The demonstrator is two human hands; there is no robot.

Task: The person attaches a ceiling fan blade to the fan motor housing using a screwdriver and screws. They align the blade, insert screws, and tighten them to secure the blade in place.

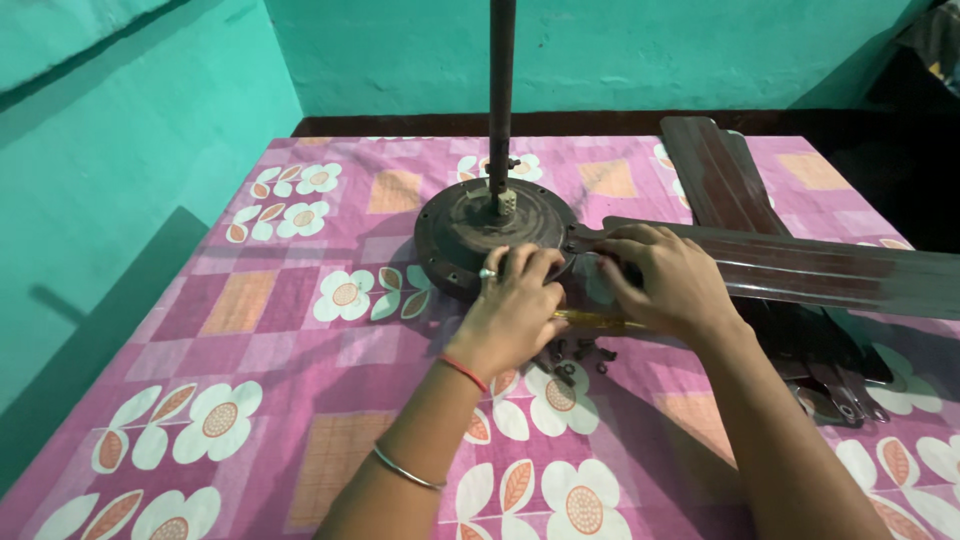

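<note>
Ceiling fan motor housing (495, 232) flat on the tabletop (300, 330), downrod (501, 90) standing upright from its centre, so the blade mounts face up and within reach. One brown blade (800, 268) laid out to the right, its bracket end meeting the housing rim right where both hands work; likely held there for lining up with the mount.

Left hand (512, 315) resting on the near rim of the housing, fingers curled down and pressed together over the edge, steadying it; whatever sits under the fingertips not visible. Right hand (665, 280) flat over the blade's bracket end, fingers closed downward; cannot tell if anything is pinched.

Yellow-handled screwdriver (597, 321) lying between and under the two hands, touching or just beneath the right palm; tip hidden. Small dark screws or fittings (575, 358) scattered just below the hands, too small to sort out.

More blades (720, 175) stacked behind and under the first, ends cut off by the frame's right edge. Downrod top cut off above.
</note>
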